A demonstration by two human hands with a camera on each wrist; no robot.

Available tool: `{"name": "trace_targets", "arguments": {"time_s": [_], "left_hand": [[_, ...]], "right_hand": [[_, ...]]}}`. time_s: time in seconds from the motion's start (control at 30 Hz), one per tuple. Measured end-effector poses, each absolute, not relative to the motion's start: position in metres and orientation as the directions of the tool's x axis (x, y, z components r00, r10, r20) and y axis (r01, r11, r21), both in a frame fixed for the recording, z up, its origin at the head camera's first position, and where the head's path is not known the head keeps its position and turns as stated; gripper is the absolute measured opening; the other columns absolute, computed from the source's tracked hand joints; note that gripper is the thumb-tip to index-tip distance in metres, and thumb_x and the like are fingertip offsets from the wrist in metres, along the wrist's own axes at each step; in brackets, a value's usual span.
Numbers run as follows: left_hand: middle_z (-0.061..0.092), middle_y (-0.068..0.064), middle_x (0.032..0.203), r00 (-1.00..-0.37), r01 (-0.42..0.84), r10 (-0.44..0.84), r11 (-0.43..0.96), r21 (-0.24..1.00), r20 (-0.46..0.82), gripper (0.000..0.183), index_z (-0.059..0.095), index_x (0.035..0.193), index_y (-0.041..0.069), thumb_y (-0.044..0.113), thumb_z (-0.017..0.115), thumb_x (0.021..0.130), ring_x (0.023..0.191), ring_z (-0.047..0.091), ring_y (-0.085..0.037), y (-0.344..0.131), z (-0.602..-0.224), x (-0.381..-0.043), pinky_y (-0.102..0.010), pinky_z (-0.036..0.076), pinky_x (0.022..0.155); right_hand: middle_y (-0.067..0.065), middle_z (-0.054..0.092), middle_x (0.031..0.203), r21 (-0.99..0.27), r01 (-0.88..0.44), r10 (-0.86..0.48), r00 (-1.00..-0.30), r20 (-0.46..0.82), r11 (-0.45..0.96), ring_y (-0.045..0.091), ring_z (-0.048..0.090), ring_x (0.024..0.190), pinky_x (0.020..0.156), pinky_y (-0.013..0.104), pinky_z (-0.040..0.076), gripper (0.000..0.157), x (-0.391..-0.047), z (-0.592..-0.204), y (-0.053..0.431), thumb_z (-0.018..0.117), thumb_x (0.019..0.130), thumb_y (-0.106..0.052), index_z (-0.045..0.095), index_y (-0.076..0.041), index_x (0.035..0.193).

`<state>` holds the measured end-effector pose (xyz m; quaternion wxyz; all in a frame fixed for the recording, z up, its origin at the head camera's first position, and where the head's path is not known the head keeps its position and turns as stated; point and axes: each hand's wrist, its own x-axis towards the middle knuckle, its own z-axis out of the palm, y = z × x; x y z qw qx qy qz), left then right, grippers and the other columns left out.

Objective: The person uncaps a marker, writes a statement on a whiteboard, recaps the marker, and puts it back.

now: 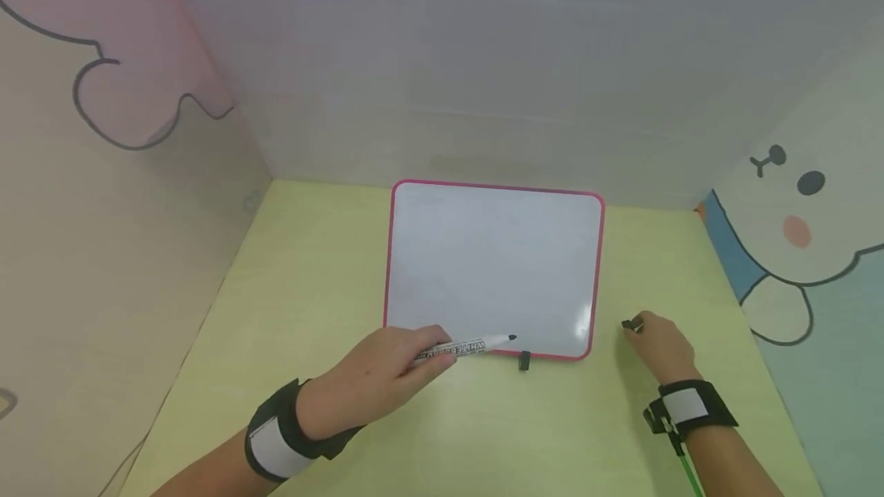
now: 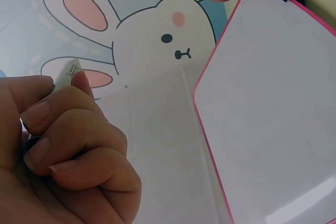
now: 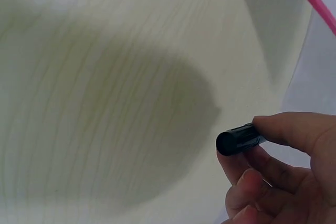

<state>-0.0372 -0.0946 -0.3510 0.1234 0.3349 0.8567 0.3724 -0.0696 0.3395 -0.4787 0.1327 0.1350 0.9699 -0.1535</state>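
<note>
My left hand (image 1: 387,374) grips a white whiteboard marker (image 1: 476,345), its dark tip bare and pointing right over the lower edge of the whiteboard (image 1: 493,267). In the left wrist view the fingers (image 2: 79,145) curl round the marker, whose pale barrel (image 2: 68,72) shows above them. To the right of the board, my right hand (image 1: 661,347) pinches a black marker cap (image 3: 240,139) between thumb and fingers. The cap's round end faces the right wrist camera. The board has a pink frame and a blank white surface.
A small black clip (image 1: 524,361) sits on the board's lower edge. The board stands on a pale yellow wood-grain table (image 1: 318,251), near the back wall (image 1: 483,60). Side walls carry cartoon drawings, including a white rabbit (image 1: 794,221) on the right.
</note>
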Motion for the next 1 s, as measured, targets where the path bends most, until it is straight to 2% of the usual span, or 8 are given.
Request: {"name": "trace_targets", "arguments": {"time_s": [0.3,0.57,0.83,1.0], "left_hand": [[0.039,0.016,0.061,-0.752,0.465,0.659,0.504,0.727,0.024,0.027,0.057,0.095,0.025,0.048,0.043,0.097,0.053,0.035,0.001,-0.098,-0.353,-0.033,-0.015,0.033,0.049],[0.039,0.016,0.060,-0.763,0.443,0.646,0.531,0.722,-0.007,0.028,0.057,0.095,0.026,0.049,0.042,0.097,0.053,0.035,0.001,-0.097,-0.353,-0.031,-0.016,0.033,0.048],[0.040,0.016,0.061,-0.770,0.439,0.637,0.549,0.711,-0.016,0.027,0.057,0.095,0.025,0.048,0.043,0.097,0.054,0.036,0.000,-0.096,-0.354,-0.031,-0.017,0.034,0.049],[0.041,0.016,0.061,-0.771,0.452,0.637,0.550,0.702,-0.002,0.028,0.057,0.097,0.025,0.049,0.043,0.097,0.055,0.037,0.000,-0.095,-0.355,-0.032,-0.017,0.035,0.049]], "right_hand": [[0.025,0.064,0.092,-0.211,0.359,0.277,-0.899,-0.338,0.909,0.028,0.058,0.071,0.055,0.039,0.046,0.035,-0.081,-0.495,0.347,0.053,0.090,-0.020,0.058,0.012,0.103],[0.018,0.063,0.081,-0.195,0.364,0.285,-0.896,-0.340,0.911,0.025,0.054,0.066,0.050,0.035,0.042,0.033,-0.082,-0.495,0.348,0.055,0.089,-0.021,0.060,0.010,0.098],[0.027,0.065,0.094,-0.132,0.356,0.297,-0.895,-0.333,0.925,0.026,0.055,0.067,0.052,0.037,0.046,0.041,-0.081,-0.484,0.340,0.059,0.090,-0.025,0.058,0.012,0.108],[0.030,0.063,0.101,-0.139,0.269,0.237,-0.948,-0.211,0.953,0.029,0.060,0.068,0.050,0.040,0.048,0.041,-0.076,-0.473,0.332,0.060,0.089,-0.022,0.055,0.011,0.113]]}}
